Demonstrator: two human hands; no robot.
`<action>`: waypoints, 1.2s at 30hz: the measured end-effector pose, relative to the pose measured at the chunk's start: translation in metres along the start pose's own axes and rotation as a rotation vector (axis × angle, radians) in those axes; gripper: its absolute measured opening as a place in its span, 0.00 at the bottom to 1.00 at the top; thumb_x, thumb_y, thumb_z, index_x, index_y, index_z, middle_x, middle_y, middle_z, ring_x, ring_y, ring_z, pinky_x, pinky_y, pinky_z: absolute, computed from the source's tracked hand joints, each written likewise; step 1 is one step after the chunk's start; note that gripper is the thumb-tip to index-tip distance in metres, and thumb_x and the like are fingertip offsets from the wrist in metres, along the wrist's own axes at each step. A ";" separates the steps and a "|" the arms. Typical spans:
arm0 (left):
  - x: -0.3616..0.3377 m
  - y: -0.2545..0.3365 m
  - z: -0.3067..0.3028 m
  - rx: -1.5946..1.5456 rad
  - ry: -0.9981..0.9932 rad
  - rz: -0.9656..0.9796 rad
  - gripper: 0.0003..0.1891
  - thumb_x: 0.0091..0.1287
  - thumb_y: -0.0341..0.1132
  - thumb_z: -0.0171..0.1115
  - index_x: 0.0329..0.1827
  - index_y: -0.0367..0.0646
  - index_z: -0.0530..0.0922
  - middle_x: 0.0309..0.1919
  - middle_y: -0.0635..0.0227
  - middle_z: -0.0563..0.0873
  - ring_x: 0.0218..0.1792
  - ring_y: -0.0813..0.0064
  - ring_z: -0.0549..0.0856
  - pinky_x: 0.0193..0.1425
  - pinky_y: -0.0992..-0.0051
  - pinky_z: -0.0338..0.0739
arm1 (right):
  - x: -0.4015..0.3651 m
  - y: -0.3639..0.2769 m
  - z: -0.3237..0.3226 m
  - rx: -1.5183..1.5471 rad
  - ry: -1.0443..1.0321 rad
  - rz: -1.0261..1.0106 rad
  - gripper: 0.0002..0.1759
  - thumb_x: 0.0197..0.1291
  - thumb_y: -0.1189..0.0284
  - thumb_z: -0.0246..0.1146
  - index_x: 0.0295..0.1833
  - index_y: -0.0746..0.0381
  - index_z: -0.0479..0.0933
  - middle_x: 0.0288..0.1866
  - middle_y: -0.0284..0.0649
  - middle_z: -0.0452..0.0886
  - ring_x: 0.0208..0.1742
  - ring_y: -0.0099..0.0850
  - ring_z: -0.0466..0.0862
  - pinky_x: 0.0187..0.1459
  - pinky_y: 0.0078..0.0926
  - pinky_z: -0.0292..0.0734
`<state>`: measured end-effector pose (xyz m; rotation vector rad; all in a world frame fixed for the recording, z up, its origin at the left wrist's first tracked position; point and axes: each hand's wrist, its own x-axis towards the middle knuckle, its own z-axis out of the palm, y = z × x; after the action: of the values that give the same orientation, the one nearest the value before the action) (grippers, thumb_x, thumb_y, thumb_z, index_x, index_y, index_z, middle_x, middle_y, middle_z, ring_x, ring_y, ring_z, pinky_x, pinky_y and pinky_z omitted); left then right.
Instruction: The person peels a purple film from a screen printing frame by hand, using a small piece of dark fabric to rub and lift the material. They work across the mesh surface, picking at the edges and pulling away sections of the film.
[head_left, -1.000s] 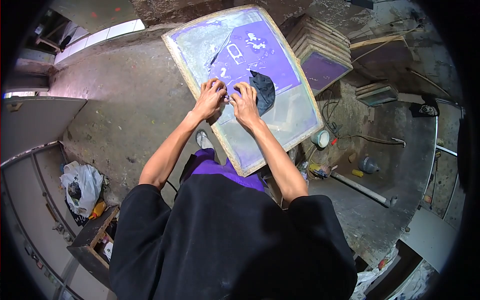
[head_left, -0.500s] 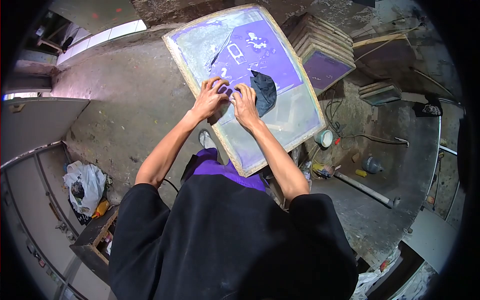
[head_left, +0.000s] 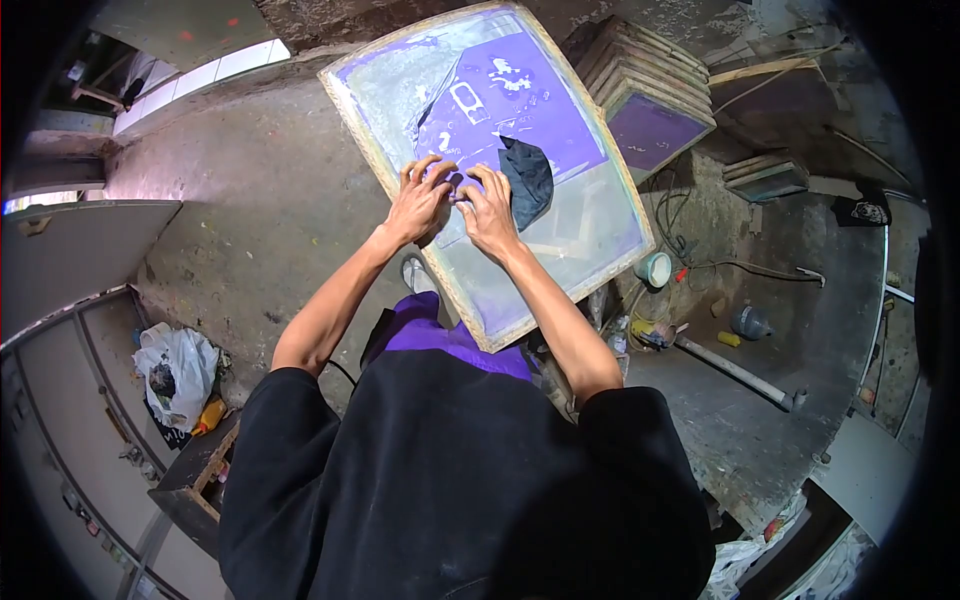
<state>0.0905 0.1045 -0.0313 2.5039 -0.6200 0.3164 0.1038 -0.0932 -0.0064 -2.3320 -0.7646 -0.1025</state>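
Observation:
A screen-printing frame [head_left: 600,255] lies tilted before me, its pale mesh partly covered by a purple layer [head_left: 565,120] with white shapes in it. My left hand [head_left: 418,203] is over the left side of the mesh, at the lower edge of the purple layer. Its fingers are bent, closing toward the thumb. Just to its right, my right hand [head_left: 487,215] has its fingers curled in a pinch. Whatever lies between the fingertips, with purple showing there, is too small to make out. A crumpled dark cloth [head_left: 530,185] lies on the mesh beside my right hand.
Several stacked frames [head_left: 655,95] lean at the upper right. A white tub [head_left: 655,268], a hose [head_left: 750,266], a pipe [head_left: 740,372] and a plastic bottle [head_left: 750,322] are on the right. A white plastic bag [head_left: 175,370] sits at the left by a wooden box [head_left: 195,480].
The view has shifted slightly. My hands stay at the same spot on the mesh, with small finger movements; the left fingers look a little more raised. The cloth lies where it was.

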 end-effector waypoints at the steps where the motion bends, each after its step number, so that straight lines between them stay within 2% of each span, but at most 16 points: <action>1: 0.000 0.000 0.000 0.000 -0.002 0.000 0.15 0.68 0.35 0.64 0.56 0.44 0.84 0.72 0.66 0.75 0.78 0.58 0.65 0.79 0.50 0.53 | 0.000 -0.002 0.000 0.001 0.000 0.001 0.13 0.57 0.76 0.72 0.48 0.61 0.80 0.67 0.51 0.75 0.77 0.52 0.68 0.79 0.59 0.54; 4: 0.001 -0.001 0.000 -0.026 -0.018 -0.032 0.13 0.66 0.33 0.67 0.53 0.44 0.85 0.72 0.64 0.76 0.78 0.54 0.64 0.78 0.51 0.55 | 0.000 -0.010 0.001 0.021 0.023 0.063 0.12 0.56 0.75 0.73 0.46 0.61 0.81 0.67 0.51 0.75 0.78 0.52 0.67 0.78 0.58 0.54; 13: 0.001 -0.003 0.000 -0.074 0.031 -0.075 0.16 0.62 0.34 0.71 0.53 0.44 0.84 0.70 0.62 0.77 0.76 0.52 0.67 0.76 0.50 0.58 | 0.000 -0.011 0.016 -0.059 0.095 0.086 0.10 0.57 0.73 0.73 0.44 0.62 0.84 0.68 0.51 0.75 0.78 0.52 0.67 0.77 0.55 0.55; 21: 0.004 0.000 -0.022 -0.147 0.021 -0.096 0.18 0.59 0.38 0.76 0.52 0.47 0.86 0.67 0.61 0.78 0.75 0.51 0.68 0.75 0.49 0.60 | 0.011 -0.003 0.010 -0.043 0.022 0.074 0.09 0.57 0.74 0.71 0.43 0.65 0.83 0.65 0.49 0.75 0.75 0.50 0.68 0.75 0.54 0.57; 24: 0.004 0.004 -0.029 -0.151 0.026 -0.071 0.16 0.63 0.42 0.75 0.50 0.45 0.86 0.65 0.62 0.79 0.75 0.53 0.68 0.74 0.50 0.61 | 0.014 -0.001 0.005 -0.045 -0.006 0.064 0.09 0.57 0.75 0.71 0.43 0.65 0.83 0.65 0.47 0.75 0.74 0.48 0.69 0.74 0.53 0.58; 28: 0.002 0.004 -0.022 -0.151 0.023 -0.086 0.17 0.57 0.41 0.79 0.48 0.47 0.88 0.65 0.61 0.79 0.74 0.52 0.69 0.74 0.51 0.61 | 0.016 0.001 -0.001 -0.006 -0.042 0.072 0.08 0.57 0.75 0.71 0.42 0.65 0.83 0.65 0.46 0.76 0.73 0.48 0.69 0.74 0.51 0.59; 36: 0.003 -0.001 0.002 -0.108 0.042 -0.077 0.15 0.59 0.37 0.76 0.48 0.45 0.88 0.62 0.62 0.80 0.72 0.53 0.70 0.72 0.52 0.64 | 0.017 0.007 -0.002 0.092 -0.033 0.105 0.08 0.56 0.75 0.71 0.42 0.63 0.86 0.64 0.46 0.77 0.73 0.48 0.69 0.73 0.50 0.61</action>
<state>0.0938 0.1035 -0.0321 2.4040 -0.5092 0.2980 0.1218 -0.0910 -0.0043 -2.2857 -0.6476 0.0171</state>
